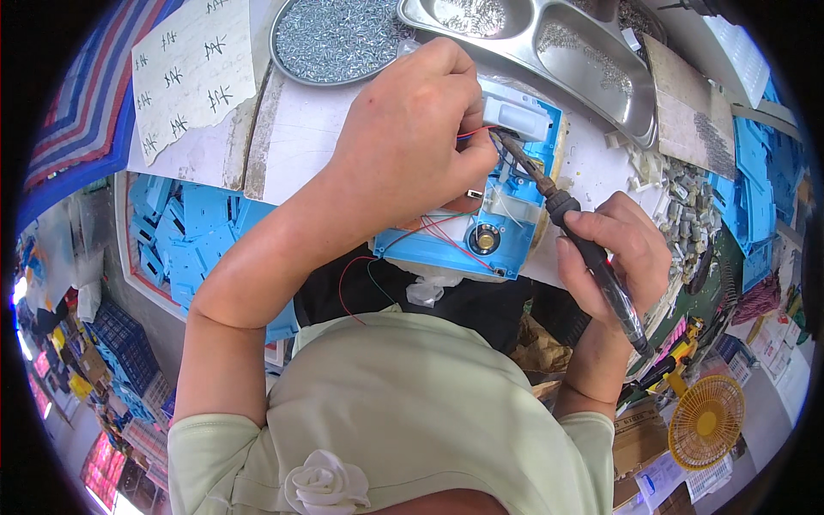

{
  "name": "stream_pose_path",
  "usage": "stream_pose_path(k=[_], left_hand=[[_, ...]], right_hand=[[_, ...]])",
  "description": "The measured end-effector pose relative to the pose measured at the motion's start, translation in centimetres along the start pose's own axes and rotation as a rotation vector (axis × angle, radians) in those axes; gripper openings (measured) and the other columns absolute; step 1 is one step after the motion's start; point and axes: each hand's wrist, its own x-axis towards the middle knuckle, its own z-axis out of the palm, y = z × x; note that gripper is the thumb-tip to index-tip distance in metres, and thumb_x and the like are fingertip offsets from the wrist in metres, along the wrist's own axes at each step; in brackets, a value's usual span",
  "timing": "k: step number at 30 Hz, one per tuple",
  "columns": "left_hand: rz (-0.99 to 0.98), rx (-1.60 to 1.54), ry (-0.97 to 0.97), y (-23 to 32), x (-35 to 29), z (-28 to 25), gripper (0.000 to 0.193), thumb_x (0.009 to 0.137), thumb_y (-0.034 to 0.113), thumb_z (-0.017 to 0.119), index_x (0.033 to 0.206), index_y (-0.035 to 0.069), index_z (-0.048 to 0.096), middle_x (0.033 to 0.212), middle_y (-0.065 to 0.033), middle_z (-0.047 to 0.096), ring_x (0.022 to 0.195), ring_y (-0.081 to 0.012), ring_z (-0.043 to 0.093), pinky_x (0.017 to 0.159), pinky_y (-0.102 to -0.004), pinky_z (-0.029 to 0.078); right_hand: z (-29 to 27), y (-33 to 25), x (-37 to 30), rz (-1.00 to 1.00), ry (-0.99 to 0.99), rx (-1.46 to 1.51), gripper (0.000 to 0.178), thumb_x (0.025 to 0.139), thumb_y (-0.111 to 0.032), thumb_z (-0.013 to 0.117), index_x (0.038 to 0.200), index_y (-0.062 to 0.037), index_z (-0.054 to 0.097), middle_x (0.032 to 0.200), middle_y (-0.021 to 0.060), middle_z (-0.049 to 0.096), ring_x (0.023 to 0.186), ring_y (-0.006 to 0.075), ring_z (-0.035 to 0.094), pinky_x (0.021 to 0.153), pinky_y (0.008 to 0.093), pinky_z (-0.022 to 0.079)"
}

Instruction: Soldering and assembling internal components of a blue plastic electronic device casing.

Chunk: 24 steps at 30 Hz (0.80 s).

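Observation:
A blue plastic housing (515, 232) lies open on the white bench (300, 137), with a small round speaker (484, 239), a white block (513, 116) and thin red wires (429, 227) inside. My left hand (412, 129) rests on the housing and pinches a red wire at its fingertips next to the white block. My right hand (614, 249) grips a black-handled soldering iron (592, 257), whose tip points up-left to the spot by my left fingertips.
A round metal dish of small screws (330, 39) and a divided steel tray (592, 60) stand at the back. Stacks of blue plastic parts (184, 232) fill a bin at the left and more sit at the right (760, 197). A yellow fan (708, 421) is lower right.

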Motion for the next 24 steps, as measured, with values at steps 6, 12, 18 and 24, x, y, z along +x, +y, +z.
stream_pose_path(k=[6, 12, 18, 24], left_hand=[[-0.003, 0.001, 0.016, 0.1, -0.1, 0.3, 0.012, 0.073, -0.001, 0.072, 0.074, -0.003, 0.06, 0.092, -0.0097, 0.058, 0.07, -0.0202, 0.063, 0.06, -0.0301, 0.054], [0.026, 0.014, 0.073, 0.1, -0.3, 0.7, 0.012, 0.072, -0.001, 0.072, 0.074, -0.002, 0.06, 0.092, -0.0094, 0.059, 0.07, -0.0198, 0.062, 0.061, -0.0309, 0.053], [0.004, 0.013, 0.054, 0.3, -0.4, 0.6, 0.012, 0.072, -0.001, 0.072, 0.073, -0.002, 0.06, 0.092, -0.0094, 0.059, 0.07, -0.019, 0.062, 0.06, -0.0298, 0.053], [0.01, 0.022, 0.04, 0.2, -0.3, 0.4, 0.012, 0.073, -0.001, 0.072, 0.074, -0.002, 0.06, 0.092, -0.009, 0.058, 0.068, -0.0175, 0.061, 0.06, -0.0288, 0.053]], right_hand=[[-0.1, 0.1, 0.0, 0.001, -0.002, -0.01, 0.036, 0.068, 0.0, 0.081, 0.101, -0.0071, 0.07, 0.064, 0.0051, 0.056, 0.055, 0.0226, 0.053, 0.05, 0.0333, 0.04], [-0.4, 0.1, 0.0, 0.001, -0.008, -0.012, 0.035, 0.068, -0.001, 0.082, 0.1, -0.0065, 0.07, 0.066, 0.0056, 0.057, 0.055, 0.0227, 0.054, 0.05, 0.0333, 0.04], [-0.7, -0.4, -0.8, -0.001, 0.033, -0.005, 0.033, 0.069, -0.002, 0.082, 0.1, -0.0054, 0.07, 0.066, 0.0061, 0.059, 0.055, 0.0232, 0.054, 0.05, 0.033, 0.041], [-1.7, -1.0, -2.3, 0.052, 0.059, -0.009, 0.03, 0.072, -0.002, 0.081, 0.099, -0.0033, 0.069, 0.065, 0.0077, 0.06, 0.054, 0.0235, 0.054, 0.05, 0.033, 0.041]])
